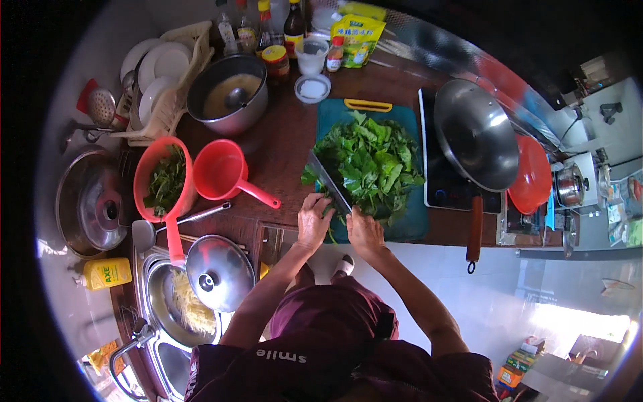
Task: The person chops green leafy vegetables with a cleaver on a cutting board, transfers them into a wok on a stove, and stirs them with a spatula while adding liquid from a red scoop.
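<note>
A kitchen knife (pixel 329 180) slants across the left side of a heap of leafy greens (pixel 377 161). My right hand (pixel 365 230) grips its handle near the front of the teal cutting board (pixel 419 201). On the near left of the blade, my left hand (pixel 315 221) presses on some greens, its fingertips curled beside the steel; what lies beneath the fingers is mostly hidden. Most of the greens spread over the middle of the board, and a few leaves hang past its left edge. The board has a yellow handle (pixel 368 105) at the far end.
Right of the board, a wok (pixel 474 130) sits on an induction cooker (pixel 442 193). To the left are a red dipper (pixel 217 168), a strainer of greens (pixel 139 188) and a pot (pixel 246 110). A pot lid (pixel 226 276) rests by the sink (pixel 158 301). Bottles (pixel 295 27) line the back.
</note>
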{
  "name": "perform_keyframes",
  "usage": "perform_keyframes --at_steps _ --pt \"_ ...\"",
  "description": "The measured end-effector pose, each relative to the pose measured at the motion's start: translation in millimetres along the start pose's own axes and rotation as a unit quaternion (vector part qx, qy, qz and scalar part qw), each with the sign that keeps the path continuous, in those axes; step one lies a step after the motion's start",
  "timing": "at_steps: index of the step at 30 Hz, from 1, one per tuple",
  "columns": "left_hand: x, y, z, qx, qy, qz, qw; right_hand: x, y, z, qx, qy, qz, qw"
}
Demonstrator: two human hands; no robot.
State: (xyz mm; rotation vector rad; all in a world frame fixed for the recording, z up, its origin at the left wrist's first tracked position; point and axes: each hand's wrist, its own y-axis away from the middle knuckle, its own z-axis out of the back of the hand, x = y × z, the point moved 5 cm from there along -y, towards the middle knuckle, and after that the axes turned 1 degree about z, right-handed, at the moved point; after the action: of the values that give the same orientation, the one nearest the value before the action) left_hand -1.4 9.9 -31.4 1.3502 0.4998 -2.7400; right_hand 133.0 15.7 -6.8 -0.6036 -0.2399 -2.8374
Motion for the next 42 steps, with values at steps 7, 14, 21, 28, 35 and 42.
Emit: perform_keyframes --at_steps 7,14,21,28,35,42 --pt "-7 2 -5 -0.023 0.046 0.063 0.997 2 10 106 -0.079 -0.077 0.063 0.992" --pt "-28 -3 -12 -0.065 0.029 0.118 0.99 -61 -70 153 -0.238 0.09 -0.018 0.967" --pt "-49 -26 -26 -0.063 -0.081 0.169 0.98 -110 -107 87 -0.138 0.097 -0.083 0.982" --pt "-53 -53 -53 -0.024 -0.101 0.202 0.974 -105 -83 63 -0.064 0.035 -0.071 0.995" --pt "-38 -66 -67 -0.029 -0.03 0.179 0.983 -99 -70 56 0.052 -0.263 -0.178 0.947" --pt "-48 -82 -73 -0.097 0.104 0.129 0.981 -105 -68 65 0.05 -0.45 -0.15 0.879"
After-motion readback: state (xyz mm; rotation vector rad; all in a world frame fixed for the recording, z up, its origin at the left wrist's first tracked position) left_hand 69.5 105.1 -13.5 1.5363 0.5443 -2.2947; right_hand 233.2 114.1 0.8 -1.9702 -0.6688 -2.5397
